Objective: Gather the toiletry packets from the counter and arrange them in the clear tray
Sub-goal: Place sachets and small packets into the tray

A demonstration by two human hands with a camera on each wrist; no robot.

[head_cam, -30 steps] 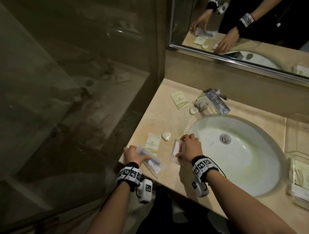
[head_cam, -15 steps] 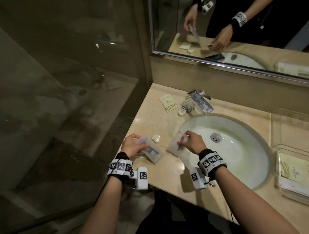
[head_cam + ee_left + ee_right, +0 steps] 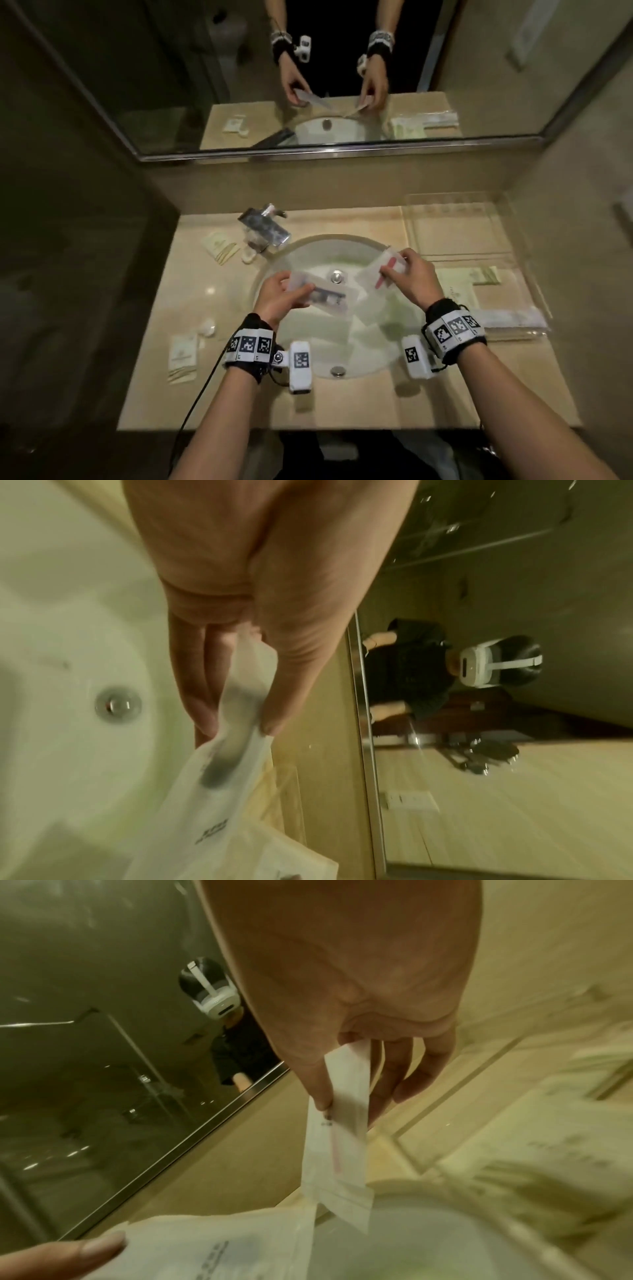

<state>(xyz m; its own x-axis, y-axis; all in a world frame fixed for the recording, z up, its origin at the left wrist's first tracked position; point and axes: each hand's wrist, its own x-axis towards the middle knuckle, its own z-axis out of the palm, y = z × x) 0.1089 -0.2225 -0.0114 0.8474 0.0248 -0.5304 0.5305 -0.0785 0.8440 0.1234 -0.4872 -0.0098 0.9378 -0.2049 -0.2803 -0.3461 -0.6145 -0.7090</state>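
My left hand [image 3: 279,297] pinches a clear packet with a dark item inside [image 3: 325,297] [image 3: 222,756], held in the air over the sink basin [image 3: 383,346]. My right hand [image 3: 409,274] pinches a clear packet with a red item inside [image 3: 380,270] [image 3: 337,1139] above the basin's right side. The clear tray [image 3: 455,219] stands on the counter at the right, and cream packets [image 3: 455,294] lie in its near part. More cream packets [image 3: 222,246] [image 3: 182,356] and small white soaps [image 3: 207,328] [image 3: 249,255] lie on the counter at the left.
A chrome faucet [image 3: 263,224] stands at the back left of the basin. A mirror [image 3: 308,68] spans the wall behind and reflects both hands. The beige counter [image 3: 376,401] runs along the front. A dark glass wall stands to the left.
Both hands have lifted their packets off the left counter and carried them right, over the basin. The head view has swung right, so the tray now shows in full.
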